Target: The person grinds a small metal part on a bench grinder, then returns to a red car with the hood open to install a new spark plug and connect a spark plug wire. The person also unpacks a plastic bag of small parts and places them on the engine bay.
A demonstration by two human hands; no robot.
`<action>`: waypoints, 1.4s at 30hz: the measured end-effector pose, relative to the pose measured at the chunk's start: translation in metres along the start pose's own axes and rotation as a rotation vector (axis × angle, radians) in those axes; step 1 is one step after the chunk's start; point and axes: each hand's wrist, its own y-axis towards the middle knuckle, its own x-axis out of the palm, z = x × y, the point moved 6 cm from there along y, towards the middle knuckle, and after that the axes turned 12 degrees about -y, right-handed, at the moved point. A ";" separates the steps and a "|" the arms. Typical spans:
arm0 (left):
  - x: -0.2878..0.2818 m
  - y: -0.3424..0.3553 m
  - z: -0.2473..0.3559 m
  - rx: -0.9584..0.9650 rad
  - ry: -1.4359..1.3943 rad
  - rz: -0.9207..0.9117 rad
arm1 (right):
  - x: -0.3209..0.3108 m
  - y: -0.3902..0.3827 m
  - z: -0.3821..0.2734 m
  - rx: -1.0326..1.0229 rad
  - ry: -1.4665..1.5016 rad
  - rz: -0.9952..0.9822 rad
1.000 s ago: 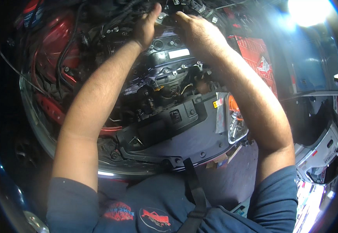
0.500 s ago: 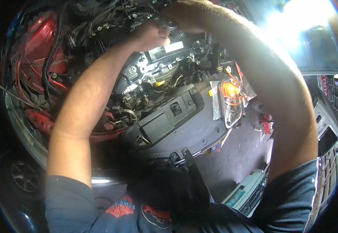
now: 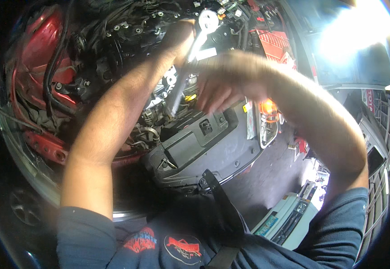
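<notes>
A garage floor point(image 3: 266, 179) of dark grey lies below, and an open engine bay point(image 3: 127, 40) of a red car fills the upper left of the view, packed with black hoses, cables and metal parts. Bright light comes from the upper right. The front edge of the car is a black plastic panel point(image 3: 208, 148) that runs across the middle, with an orange headlight point(image 3: 266, 121) at its right end.

The left hand point(image 3: 179, 38) is deep in the bay, and its grip is closed around the top of a long shiny metal wrench point(image 3: 186, 71), which slants downward to the lower left over the engine. Around this hand the parts stand very close, with little free room.

The right hand point(image 3: 224, 85) hangs just right of the wrench, above the panel; it is blurred, the fingers point(image 3: 208, 101) point down and loosely spread, and I cannot tell if it touches the wrench. More open space is on the right, over the floor, near a white car point(image 3: 289, 215) at the lower right.
</notes>
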 end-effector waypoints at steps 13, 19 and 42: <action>-0.010 0.017 -0.006 0.051 0.220 -0.047 | -0.097 0.022 -0.094 -0.455 -1.493 0.874; -0.001 0.023 -0.017 0.066 -0.110 0.204 | -0.064 -0.036 -0.100 -0.305 -1.007 0.454; -0.022 0.009 -0.005 0.103 0.065 -0.142 | -0.113 0.029 -0.073 -0.411 -1.387 0.905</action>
